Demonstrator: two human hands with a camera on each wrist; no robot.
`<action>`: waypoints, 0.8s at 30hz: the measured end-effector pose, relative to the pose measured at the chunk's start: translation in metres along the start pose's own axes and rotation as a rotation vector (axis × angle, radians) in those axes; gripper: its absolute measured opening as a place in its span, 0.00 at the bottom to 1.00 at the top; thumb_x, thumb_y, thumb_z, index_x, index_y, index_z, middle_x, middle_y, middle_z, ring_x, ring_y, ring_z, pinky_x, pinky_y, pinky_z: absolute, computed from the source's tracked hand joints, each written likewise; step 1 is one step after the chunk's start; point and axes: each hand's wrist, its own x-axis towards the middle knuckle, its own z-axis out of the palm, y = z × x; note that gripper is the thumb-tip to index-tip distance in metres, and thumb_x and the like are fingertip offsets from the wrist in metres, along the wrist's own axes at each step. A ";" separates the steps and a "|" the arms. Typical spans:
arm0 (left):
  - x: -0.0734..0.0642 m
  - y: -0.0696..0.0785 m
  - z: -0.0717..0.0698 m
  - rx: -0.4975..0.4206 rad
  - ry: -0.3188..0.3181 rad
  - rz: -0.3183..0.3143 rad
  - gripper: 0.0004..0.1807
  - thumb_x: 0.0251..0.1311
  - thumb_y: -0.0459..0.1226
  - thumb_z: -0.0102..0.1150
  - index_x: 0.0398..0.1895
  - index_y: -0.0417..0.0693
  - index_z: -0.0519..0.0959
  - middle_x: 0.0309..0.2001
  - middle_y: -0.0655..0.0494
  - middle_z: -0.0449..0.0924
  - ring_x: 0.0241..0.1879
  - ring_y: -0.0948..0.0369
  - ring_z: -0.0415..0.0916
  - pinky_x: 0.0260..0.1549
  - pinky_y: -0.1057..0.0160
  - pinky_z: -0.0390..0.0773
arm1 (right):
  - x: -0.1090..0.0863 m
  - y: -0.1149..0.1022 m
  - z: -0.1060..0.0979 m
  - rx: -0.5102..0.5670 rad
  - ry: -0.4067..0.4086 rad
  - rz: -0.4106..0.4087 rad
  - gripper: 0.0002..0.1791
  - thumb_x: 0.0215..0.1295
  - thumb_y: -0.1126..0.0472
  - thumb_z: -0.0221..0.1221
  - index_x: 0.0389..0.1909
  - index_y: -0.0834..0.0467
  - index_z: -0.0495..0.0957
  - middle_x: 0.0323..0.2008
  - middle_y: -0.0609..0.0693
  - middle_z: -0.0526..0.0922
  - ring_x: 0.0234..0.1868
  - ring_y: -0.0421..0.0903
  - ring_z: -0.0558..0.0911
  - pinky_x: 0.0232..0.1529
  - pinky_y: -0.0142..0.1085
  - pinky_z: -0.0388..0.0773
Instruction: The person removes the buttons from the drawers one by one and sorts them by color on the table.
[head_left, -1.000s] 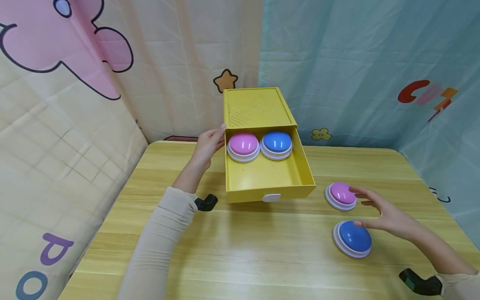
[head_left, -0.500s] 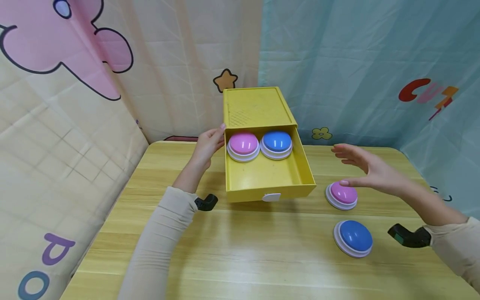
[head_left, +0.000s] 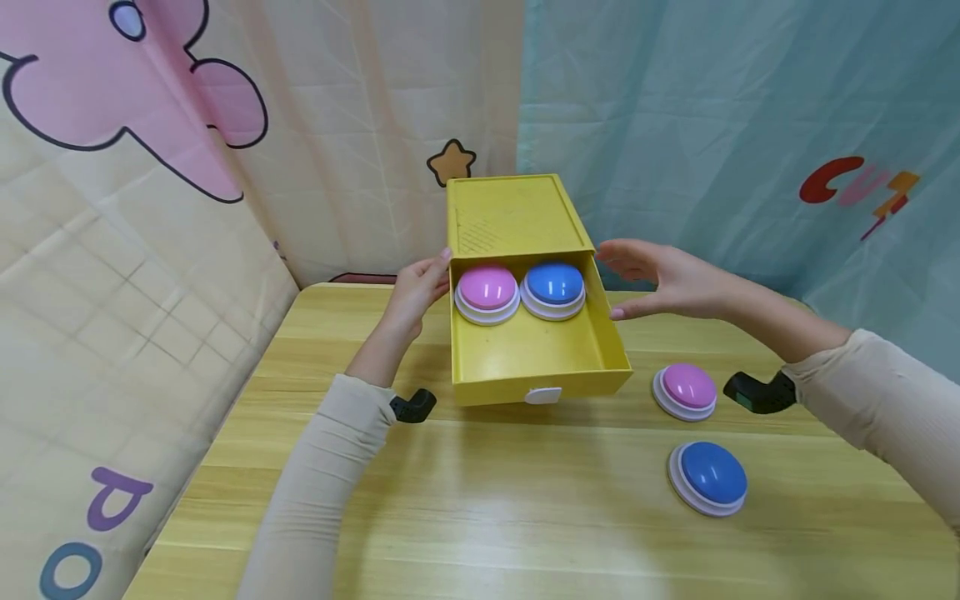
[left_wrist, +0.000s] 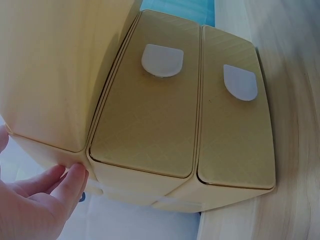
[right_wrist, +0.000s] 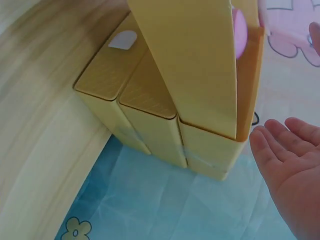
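A yellow stack of drawers stands at the table's back, its top drawer pulled out. Inside that drawer sit a pink push button and a blue push button, side by side on white bases. My left hand presses its fingers against the casing's left side, thumb at the upper edge; the left wrist view shows these fingers nearly straight. Extended fingers and a separate thumb mark my right hand, which holds nothing beside the casing's right side. In the right wrist view its fingertips are close to the casing.
On the table's right lie another pink push button and another blue push button. Two lower drawers with white tabs are closed below the open one. Printed curtains hang behind and beside the wooden table.
My right hand has moved up and left, from above the loose buttons to the casing's right side. The left hand, drawer and buttons have stayed in place.
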 end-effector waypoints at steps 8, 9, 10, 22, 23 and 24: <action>0.000 0.000 0.000 0.001 0.000 0.002 0.29 0.63 0.45 0.49 0.56 0.29 0.66 0.57 0.41 0.66 0.54 0.50 0.66 0.51 0.63 0.70 | 0.033 -0.008 0.000 -0.081 -0.092 0.050 0.44 0.50 0.55 0.66 0.63 0.67 0.55 0.61 0.61 0.62 0.60 0.55 0.63 0.60 0.48 0.61; 0.000 0.000 0.000 0.003 0.000 0.002 0.28 0.63 0.45 0.49 0.56 0.29 0.66 0.57 0.41 0.66 0.54 0.50 0.66 0.51 0.64 0.70 | 0.035 -0.008 0.001 -0.090 -0.099 0.053 0.43 0.50 0.55 0.66 0.62 0.67 0.56 0.60 0.61 0.63 0.60 0.55 0.63 0.60 0.48 0.61; 0.000 0.000 0.000 0.003 0.001 0.002 0.28 0.63 0.45 0.49 0.56 0.29 0.66 0.57 0.41 0.65 0.54 0.50 0.66 0.52 0.63 0.70 | 0.038 -0.008 0.001 -0.100 -0.105 0.055 0.43 0.50 0.54 0.66 0.62 0.68 0.56 0.60 0.62 0.63 0.59 0.56 0.64 0.59 0.48 0.61; 0.000 0.000 0.000 0.023 0.009 -0.003 0.30 0.62 0.47 0.50 0.57 0.30 0.66 0.57 0.42 0.65 0.53 0.51 0.67 0.51 0.64 0.71 | 0.050 -0.007 0.015 -0.213 -0.121 0.030 0.45 0.50 0.51 0.66 0.63 0.69 0.57 0.61 0.63 0.62 0.60 0.56 0.63 0.61 0.48 0.58; 0.000 0.000 0.000 0.018 0.010 -0.003 0.30 0.62 0.47 0.50 0.57 0.30 0.66 0.57 0.41 0.65 0.53 0.51 0.67 0.52 0.63 0.70 | 0.052 -0.007 0.017 -0.222 -0.119 0.027 0.45 0.50 0.51 0.66 0.63 0.68 0.57 0.61 0.63 0.63 0.59 0.55 0.64 0.61 0.48 0.59; 0.000 0.000 0.000 0.015 0.010 -0.003 0.29 0.62 0.47 0.50 0.56 0.30 0.66 0.57 0.41 0.66 0.53 0.51 0.67 0.52 0.63 0.70 | 0.053 -0.006 0.018 -0.228 -0.116 0.027 0.45 0.50 0.51 0.66 0.63 0.67 0.57 0.60 0.62 0.63 0.58 0.55 0.65 0.60 0.48 0.60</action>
